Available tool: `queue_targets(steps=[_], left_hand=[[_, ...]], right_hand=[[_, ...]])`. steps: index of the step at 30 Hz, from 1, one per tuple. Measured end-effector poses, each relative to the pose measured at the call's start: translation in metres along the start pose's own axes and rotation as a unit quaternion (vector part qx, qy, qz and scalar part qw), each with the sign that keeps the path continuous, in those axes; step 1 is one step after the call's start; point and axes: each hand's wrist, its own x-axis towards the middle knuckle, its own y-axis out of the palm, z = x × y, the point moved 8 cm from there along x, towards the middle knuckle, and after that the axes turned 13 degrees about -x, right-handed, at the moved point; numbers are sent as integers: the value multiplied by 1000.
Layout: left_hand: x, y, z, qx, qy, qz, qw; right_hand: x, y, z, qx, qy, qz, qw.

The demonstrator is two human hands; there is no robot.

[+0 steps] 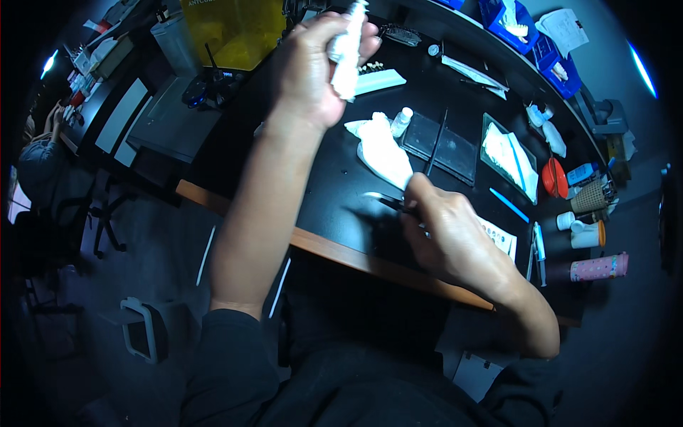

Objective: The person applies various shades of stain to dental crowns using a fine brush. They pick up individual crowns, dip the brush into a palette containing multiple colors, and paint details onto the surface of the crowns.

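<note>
My left hand (313, 71) is raised above the black worktable (334, 192) and is closed around a white, lumpy piece wrapped in tissue (346, 53). My right hand (448, 235) rests low near the table's front edge and grips a thin metal hand tool (384, 201) whose tip points left. Just beyond that hand lies a crumpled white tissue (384, 153) with a small white bottle (402, 121) beside it. A dark glass slab (441, 146) with a thin black rod (435, 142) across it sits behind the tissue.
A tray with white material (509, 153), an orange dish (553, 178), a blue pen-like stick (509, 205), small jars and a pink cylinder (599, 267) are at the right. Blue bins (512, 21) stand at the back. A yellow shield (235, 28) is at the back left. Another person (39, 153) sits at the far left.
</note>
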Motion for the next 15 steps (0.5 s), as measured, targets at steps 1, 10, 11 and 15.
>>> queue_targets(steps=[1, 10, 11, 15], left_hand=[[1, -12, -15, 0, 1, -17, 1000], [-57, -33, -106, 71, 52, -75, 993], [-63, -37, -111, 70, 52, -85, 993], [-78, -46, -123, 67, 58, -103, 991]], right_hand=[[6, 9, 5, -10, -11, 12, 1000], [24, 47, 17, -65, 4, 55, 996], [24, 49, 15, -94, 2, 53, 994], [35, 50, 16, -152, -5, 64, 986]])
